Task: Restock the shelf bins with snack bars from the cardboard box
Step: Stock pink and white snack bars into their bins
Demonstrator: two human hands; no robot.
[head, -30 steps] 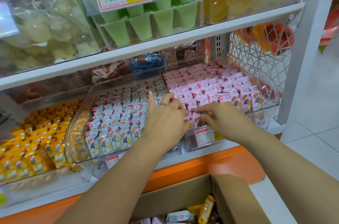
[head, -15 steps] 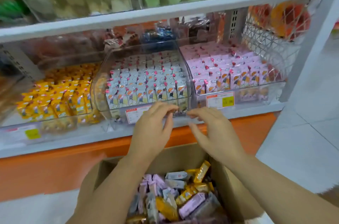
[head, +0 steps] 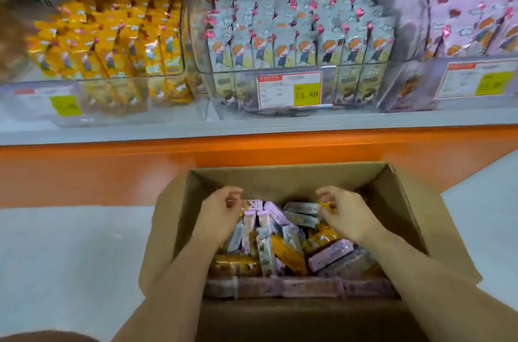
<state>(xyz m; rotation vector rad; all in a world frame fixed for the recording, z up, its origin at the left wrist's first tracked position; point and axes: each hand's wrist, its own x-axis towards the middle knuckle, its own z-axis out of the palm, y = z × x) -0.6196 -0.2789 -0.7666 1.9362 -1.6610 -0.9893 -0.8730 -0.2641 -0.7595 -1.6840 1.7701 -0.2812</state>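
Both hands are down in the cardboard box (head: pixel 280 182), the left hand (head: pixel 218 215) and right hand (head: pixel 346 215) curled near its far wall over loose snack bars (head: pixel 280 246). Whether either grips one cannot be told. Stocked shelf bins (head: pixel 409 41) sit beyond.

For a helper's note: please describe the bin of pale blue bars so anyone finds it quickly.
On the shelf above the orange base, find the clear bin in line with the cardboard box. Its bars are pale blue, between yellow bars and pink bars.
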